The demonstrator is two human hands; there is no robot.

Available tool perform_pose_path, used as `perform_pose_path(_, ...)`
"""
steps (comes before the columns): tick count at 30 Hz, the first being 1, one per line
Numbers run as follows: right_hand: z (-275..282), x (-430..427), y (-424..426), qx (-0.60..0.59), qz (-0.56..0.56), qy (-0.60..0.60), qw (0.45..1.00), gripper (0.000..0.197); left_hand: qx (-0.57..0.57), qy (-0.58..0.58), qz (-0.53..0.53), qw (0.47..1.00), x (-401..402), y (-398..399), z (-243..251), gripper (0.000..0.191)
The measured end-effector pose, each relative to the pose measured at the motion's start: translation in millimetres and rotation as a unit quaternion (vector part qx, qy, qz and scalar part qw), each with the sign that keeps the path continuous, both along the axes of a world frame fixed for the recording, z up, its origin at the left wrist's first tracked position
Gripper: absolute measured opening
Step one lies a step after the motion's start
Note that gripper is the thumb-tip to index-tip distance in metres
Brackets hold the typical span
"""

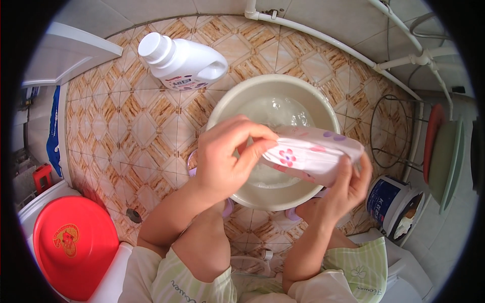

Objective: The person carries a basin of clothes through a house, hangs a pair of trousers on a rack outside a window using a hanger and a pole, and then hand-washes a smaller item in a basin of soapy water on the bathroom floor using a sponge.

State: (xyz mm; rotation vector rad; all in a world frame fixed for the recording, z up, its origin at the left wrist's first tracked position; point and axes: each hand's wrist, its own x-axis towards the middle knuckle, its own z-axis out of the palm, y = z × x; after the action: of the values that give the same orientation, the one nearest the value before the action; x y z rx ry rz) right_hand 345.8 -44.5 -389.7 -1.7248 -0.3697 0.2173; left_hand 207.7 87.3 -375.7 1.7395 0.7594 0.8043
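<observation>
Above a cream plastic basin (329, 102) of clear water, both my hands hold a pale pink cloth item with a flower print (303, 155). What kind of item it is, I cannot tell. My left hand (223, 155) pinches its left end between thumb and fingers. Around its right end close the thumb and fingers of my right hand (350, 181). The item is stretched or folded between the hands, tilted down to the right. A white detergent bottle (185, 60) with its cap on stands on the tiled floor, up and left of the basin.
A red plastic basin (87, 235) is at lower left. To the right are a bucket (384, 204) with refuse inside, a wire rack (373, 125), and green (447, 163) and red basins (434, 140) against the wall. White pipes (322, 36) run along the wall, and a white door panel (75, 53) juts in at upper left.
</observation>
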Motion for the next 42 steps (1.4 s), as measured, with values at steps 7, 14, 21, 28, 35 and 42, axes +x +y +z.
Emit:
perform_pose_path(7, 53.5, 3.3, -15.7, -0.012, 0.095, -0.256, 0.962, 0.041, 0.181, -0.034, 0.165, 0.969, -15.7, 7.2, 11.0, 0.007)
perform_pose_path(14, -28.1, -54.4, 24.1, -0.292, 0.346, -0.169, 0.875, 0.039, -0.538, -0.012, -0.026, 0.843, -5.8, -0.8, -66.6, 0.015)
perform_pose_path(21, -120.9, -61.8, -2.3, -0.248, 0.164, -0.031, 0.954, 0.025, -0.01, 0.335, -0.01, 0.942, -22.4, -17.9, -119.5, 0.014)
perform_pose_path(28, -152.8, -47.4, 12.3, -0.36, 0.122, -0.202, 0.902, 0.013, -0.032, 0.252, 0.01, 0.967, -17.3, -22.8, -126.4, 0.022)
perform_pose_path(35, -93.5, -74.6, 10.9, -0.277, 0.249, -0.085, 0.924, 0.009, -0.502, 0.055, -0.021, 0.863, -9.2, -27.5, -155.7, 0.037)
perform_pose_path(42, -97.1, -45.1, 19.3, -0.027, 0.215, 0.075, 0.973, 0.008, -0.276, -0.008, 0.019, 0.961, -18.4, -29.5, -113.8, 0.024)
